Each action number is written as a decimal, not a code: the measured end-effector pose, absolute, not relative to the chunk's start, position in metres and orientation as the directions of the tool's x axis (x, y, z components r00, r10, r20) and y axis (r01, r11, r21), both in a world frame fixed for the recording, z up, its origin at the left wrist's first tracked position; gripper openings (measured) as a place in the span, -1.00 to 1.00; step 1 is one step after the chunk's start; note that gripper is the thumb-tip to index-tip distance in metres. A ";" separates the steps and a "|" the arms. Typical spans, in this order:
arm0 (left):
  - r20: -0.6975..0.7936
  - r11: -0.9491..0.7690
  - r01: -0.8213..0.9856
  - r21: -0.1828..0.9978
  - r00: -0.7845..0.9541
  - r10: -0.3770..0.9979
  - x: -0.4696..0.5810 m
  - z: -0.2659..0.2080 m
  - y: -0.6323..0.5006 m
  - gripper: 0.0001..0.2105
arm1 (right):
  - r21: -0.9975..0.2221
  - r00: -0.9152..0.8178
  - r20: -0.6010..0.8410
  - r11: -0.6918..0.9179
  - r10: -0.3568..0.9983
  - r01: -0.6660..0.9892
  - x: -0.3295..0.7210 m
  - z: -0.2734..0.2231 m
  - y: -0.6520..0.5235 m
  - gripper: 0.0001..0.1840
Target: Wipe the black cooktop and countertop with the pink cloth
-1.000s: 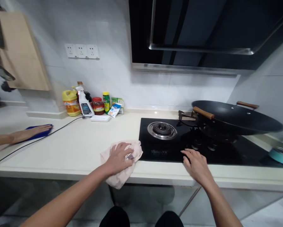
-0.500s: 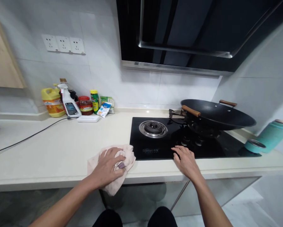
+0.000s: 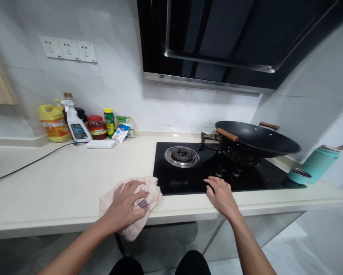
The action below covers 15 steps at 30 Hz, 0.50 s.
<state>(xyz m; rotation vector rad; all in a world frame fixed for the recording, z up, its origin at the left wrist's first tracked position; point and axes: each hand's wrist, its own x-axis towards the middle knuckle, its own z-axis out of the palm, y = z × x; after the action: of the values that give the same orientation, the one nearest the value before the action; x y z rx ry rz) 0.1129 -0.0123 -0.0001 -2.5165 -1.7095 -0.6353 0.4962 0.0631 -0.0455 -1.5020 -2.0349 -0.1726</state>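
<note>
Cloth [image 3: 151,191] | over counter edge [image 3: 59,224] | left hand [image 3: 127,204] gripping it | right hand [image 3: 221,194] splayed at cooktop [image 3: 194,173] edge, well apart

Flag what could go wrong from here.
1. The pale pink cloth under the left hand hangs over the counter's front edge, so it might slide off if released.
2. The right hand is close to the cooktop's knobs and could nudge one.
3. The black cable lies across the counter; a wide leftward sweep might snag it.
</note>
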 end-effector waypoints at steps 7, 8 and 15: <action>0.365 -0.406 0.894 0.187 0.321 0.874 0.114 0.001 -0.012 -0.79 | -0.235 -0.187 0.537 0.358 0.823 0.903 0.498 -0.048 0.065 -0.62; 0.370 -0.412 0.892 0.188 0.324 0.871 0.114 0.000 -0.012 -0.80 | -0.233 -0.189 0.538 0.360 0.822 0.903 0.498 -0.048 0.065 -0.62; 0.441 -0.455 0.846 0.277 0.309 0.843 0.115 -0.006 -0.013 -0.78 | -0.232 -0.184 0.542 0.356 0.820 0.905 0.495 -0.044 0.063 -0.62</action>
<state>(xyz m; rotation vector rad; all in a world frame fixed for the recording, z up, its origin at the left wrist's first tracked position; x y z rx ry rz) 0.1153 -0.0133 -0.0059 -2.5365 -1.6368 -0.8478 0.4953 0.0629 -0.0444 -1.4929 -2.0324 -0.1868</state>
